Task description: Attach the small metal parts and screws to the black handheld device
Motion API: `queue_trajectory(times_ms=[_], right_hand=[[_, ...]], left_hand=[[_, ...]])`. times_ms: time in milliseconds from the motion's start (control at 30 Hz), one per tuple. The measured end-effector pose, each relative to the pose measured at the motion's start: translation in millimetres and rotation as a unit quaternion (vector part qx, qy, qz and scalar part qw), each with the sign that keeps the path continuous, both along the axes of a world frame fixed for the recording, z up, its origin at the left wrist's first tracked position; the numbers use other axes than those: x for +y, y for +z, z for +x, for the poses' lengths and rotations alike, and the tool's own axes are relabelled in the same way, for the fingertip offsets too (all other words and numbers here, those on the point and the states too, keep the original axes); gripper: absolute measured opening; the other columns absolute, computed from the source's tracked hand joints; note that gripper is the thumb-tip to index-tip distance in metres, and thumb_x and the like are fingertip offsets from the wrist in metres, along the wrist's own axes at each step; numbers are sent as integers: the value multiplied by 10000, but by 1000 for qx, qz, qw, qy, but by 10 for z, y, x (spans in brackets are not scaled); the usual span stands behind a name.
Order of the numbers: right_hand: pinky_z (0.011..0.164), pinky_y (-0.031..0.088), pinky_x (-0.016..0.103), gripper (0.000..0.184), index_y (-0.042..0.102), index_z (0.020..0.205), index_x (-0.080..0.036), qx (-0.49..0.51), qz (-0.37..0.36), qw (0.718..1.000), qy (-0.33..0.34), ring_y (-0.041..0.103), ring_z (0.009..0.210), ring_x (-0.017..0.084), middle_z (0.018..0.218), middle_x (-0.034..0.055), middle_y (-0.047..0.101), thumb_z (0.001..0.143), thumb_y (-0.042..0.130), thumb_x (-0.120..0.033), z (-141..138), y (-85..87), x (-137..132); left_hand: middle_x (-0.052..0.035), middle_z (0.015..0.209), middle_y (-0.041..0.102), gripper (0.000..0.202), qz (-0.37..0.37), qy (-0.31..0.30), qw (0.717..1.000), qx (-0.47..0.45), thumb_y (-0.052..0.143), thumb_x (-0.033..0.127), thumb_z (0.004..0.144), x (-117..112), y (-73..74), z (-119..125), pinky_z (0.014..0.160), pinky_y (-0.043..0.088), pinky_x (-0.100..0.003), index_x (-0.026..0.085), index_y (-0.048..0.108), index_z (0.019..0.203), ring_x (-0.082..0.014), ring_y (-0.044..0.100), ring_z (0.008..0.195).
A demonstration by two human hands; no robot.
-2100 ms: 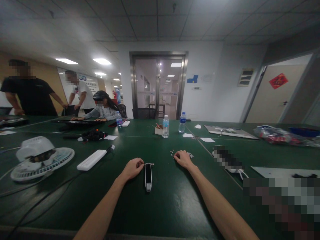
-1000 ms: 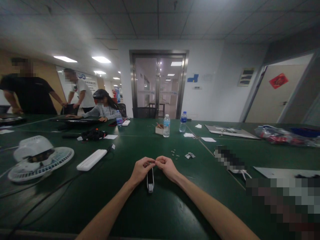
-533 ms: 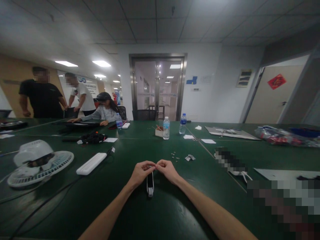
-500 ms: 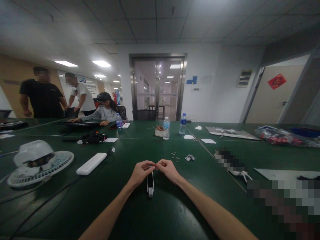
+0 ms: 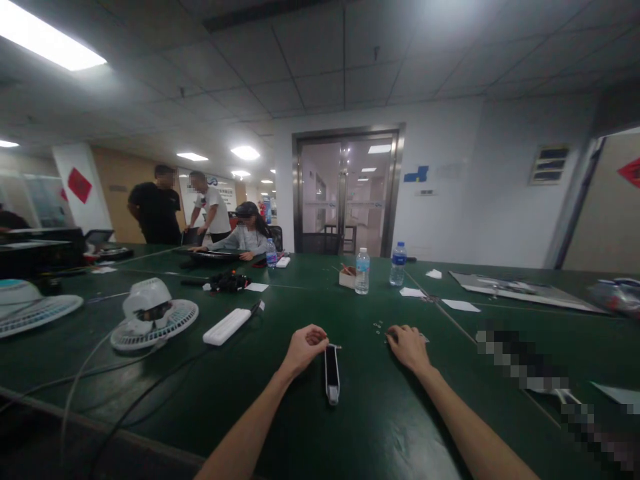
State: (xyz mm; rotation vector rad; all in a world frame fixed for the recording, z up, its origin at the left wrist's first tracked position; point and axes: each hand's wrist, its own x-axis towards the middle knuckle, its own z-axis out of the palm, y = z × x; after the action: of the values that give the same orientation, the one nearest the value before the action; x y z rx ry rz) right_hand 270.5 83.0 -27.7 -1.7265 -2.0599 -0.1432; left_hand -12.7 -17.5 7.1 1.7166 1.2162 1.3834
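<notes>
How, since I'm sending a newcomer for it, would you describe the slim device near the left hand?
On the green table, look between the wearer's left hand and right hand. The slim device lies close to the left hand, its long side running toward the wearer. A black face with pale edges sets it apart from the all-white strip farther left.
</notes>
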Motion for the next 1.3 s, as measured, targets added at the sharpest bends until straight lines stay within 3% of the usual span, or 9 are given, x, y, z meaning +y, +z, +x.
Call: queue_trajectory(times_ms=[367,867,1300], right_hand=[[735,355,328,262,668,840,-195,1,-1,1000,7,527,907,255,918,106,639,840,465,-360,-64,33,20],[770,353,360,282,680,878,-190,27,-33,999,8,547,910,259,939,106,651,799,462,-350,-51,43,74],[762,354,352,296,724,759,-157,29,-38,999,-9,577,849,254,822,137,681,763,504,-354,-114,152,11]], left_hand=[[-35,781,640,188,-21,44,997,53,648,272,697,-6,56,34,618,467,-253,130,618,816,-129,571,668],[-26,782,637,170,5,54,996,70,631,266,715,-13,3,26,597,448,-228,139,623,828,-113,550,643],[-16,773,640,210,23,48,993,109,616,337,728,59,-13,-5,587,458,-241,156,625,833,-119,553,628]])
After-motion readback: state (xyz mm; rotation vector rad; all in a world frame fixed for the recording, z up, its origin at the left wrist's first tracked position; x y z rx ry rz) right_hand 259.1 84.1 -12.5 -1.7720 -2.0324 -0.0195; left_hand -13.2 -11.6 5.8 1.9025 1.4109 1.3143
